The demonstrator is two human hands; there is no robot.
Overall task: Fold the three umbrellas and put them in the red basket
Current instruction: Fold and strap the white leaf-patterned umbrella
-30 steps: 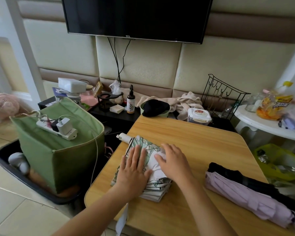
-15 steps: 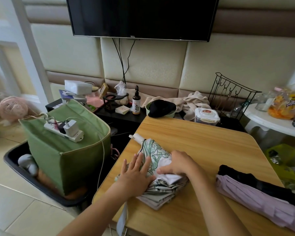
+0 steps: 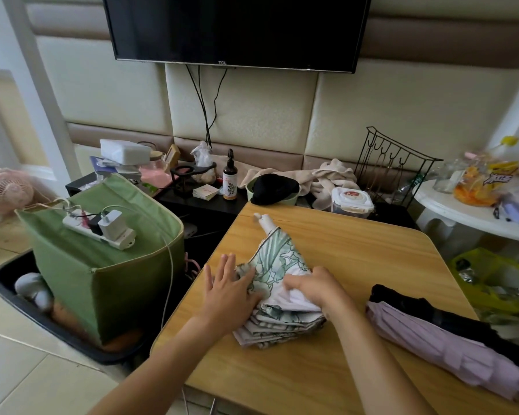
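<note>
A white umbrella with a green leaf print [image 3: 277,262] lies on the wooden table [image 3: 357,250], its white tip pointing away from me. My left hand [image 3: 226,290] presses flat on the left side of its canopy, fingers straight. My right hand [image 3: 316,287] grips a bunch of the canopy fabric near the middle. A lilac umbrella [image 3: 438,348] lies folded at the table's right, with a black umbrella [image 3: 414,307] right behind it. No red basket is in view.
A green fabric box [image 3: 81,280] with a power strip [image 3: 98,227] on top stands on the floor left of the table, in a black tray. Behind the table are a low black shelf with a bottle [image 3: 230,181], a wipes tub [image 3: 352,202] and a wire rack [image 3: 393,163].
My right hand went from lying flat on the printed umbrella to gripping its fabric. The canopy has gathered under both hands. The camera shifted left and closer.
</note>
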